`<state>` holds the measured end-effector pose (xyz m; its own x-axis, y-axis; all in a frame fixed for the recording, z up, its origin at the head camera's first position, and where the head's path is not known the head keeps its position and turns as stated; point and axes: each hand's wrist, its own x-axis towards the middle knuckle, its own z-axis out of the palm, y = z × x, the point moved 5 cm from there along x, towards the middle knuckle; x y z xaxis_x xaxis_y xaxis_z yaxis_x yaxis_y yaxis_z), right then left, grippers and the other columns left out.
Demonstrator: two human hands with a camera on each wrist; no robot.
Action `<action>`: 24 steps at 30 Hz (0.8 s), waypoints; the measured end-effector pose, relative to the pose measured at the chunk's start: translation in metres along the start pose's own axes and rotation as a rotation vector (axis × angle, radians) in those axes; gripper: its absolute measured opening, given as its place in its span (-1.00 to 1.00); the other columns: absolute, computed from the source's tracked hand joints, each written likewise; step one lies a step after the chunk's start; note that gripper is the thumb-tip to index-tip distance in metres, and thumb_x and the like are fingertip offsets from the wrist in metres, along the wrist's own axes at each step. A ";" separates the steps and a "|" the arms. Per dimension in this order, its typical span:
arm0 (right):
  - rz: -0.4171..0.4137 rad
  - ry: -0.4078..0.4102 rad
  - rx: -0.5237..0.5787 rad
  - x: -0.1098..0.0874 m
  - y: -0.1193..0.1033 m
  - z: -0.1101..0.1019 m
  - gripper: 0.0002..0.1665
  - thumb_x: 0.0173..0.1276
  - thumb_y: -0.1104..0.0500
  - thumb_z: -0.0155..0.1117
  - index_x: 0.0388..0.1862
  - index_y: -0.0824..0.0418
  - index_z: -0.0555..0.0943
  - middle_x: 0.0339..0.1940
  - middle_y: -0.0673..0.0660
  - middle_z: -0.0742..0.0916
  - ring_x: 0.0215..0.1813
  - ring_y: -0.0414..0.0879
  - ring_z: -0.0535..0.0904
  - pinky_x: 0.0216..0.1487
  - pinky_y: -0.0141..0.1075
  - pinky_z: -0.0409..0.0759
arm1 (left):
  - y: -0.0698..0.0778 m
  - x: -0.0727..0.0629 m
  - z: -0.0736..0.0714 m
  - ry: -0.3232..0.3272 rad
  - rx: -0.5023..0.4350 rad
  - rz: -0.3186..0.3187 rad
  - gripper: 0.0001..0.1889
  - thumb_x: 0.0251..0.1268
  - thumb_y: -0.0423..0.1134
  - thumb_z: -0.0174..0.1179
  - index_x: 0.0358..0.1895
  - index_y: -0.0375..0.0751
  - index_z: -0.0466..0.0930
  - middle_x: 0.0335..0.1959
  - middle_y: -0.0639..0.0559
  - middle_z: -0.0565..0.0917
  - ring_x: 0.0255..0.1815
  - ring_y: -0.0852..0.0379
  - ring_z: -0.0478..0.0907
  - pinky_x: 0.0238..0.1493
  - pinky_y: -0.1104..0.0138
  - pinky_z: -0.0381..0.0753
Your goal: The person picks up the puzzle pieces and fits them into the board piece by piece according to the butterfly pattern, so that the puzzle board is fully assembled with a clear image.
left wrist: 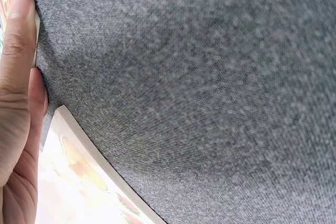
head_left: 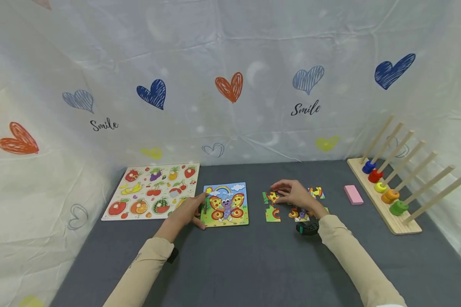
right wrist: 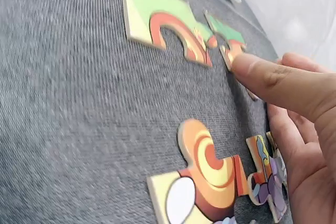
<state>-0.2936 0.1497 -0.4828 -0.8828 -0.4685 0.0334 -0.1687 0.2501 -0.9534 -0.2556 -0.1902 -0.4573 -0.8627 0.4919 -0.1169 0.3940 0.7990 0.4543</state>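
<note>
My left hand (head_left: 185, 212) holds the left edge of a square butterfly puzzle board (head_left: 224, 219), its thumb at the near left corner. In the left wrist view that thumb lies along the board's rim. Farther right, my right hand (head_left: 296, 195) pinches a green-and-orange puzzle piece (right wrist: 226, 30) between thumb and fingers, low over the table. Around it lie several loose pieces: a green corner piece (head_left: 272, 214) just nearer, a piece with part of the butterfly (head_left: 301, 215) under the wrist, and another piece (head_left: 316, 192) beyond the hand.
A fruit-picture board (head_left: 138, 209) lies left of the butterfly board, partly under my left hand. To the right are a pink block (head_left: 353, 195) and a wooden peg stand (head_left: 401, 228) with tall sticks and coloured rings. Behind the table (head_left: 238, 264) hangs a white cloth with hearts (head_left: 229, 87).
</note>
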 end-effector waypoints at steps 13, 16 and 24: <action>0.006 0.001 -0.146 0.002 -0.003 0.000 -0.54 0.09 0.40 0.45 0.01 0.40 0.58 0.05 0.35 0.62 0.14 0.23 0.53 0.13 -0.15 0.51 | -0.001 0.000 0.002 0.011 0.006 0.014 -0.01 -0.30 -0.17 0.59 0.31 -0.33 0.25 -0.44 -0.01 0.48 -0.52 0.18 0.38 -0.37 0.30 0.44; 0.001 -0.002 -0.128 0.002 -0.004 0.000 -0.52 0.12 0.40 0.43 0.06 0.42 0.56 0.05 0.35 0.62 0.13 0.23 0.52 0.14 -0.11 0.50 | -0.001 -0.002 0.002 0.003 -0.008 0.002 0.01 -0.30 -0.18 0.60 0.34 -0.32 0.24 -0.36 -0.03 0.51 -0.49 0.17 0.41 -0.34 0.29 0.47; -0.003 -0.016 -0.166 0.002 -0.006 0.002 -0.49 0.18 0.33 0.42 0.12 0.43 0.56 0.12 0.35 0.60 0.14 0.21 0.53 0.10 -0.14 0.53 | 0.000 -0.002 0.000 0.002 -0.004 0.003 0.01 -0.30 -0.18 0.60 0.34 -0.32 0.24 -0.44 -0.03 0.48 -0.50 0.16 0.39 -0.35 0.29 0.43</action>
<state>-0.2930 0.1458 -0.4772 -0.8752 -0.4828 0.0299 -0.2427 0.3848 -0.8905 -0.2541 -0.1906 -0.4572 -0.8623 0.4935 -0.1136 0.3953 0.7961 0.4581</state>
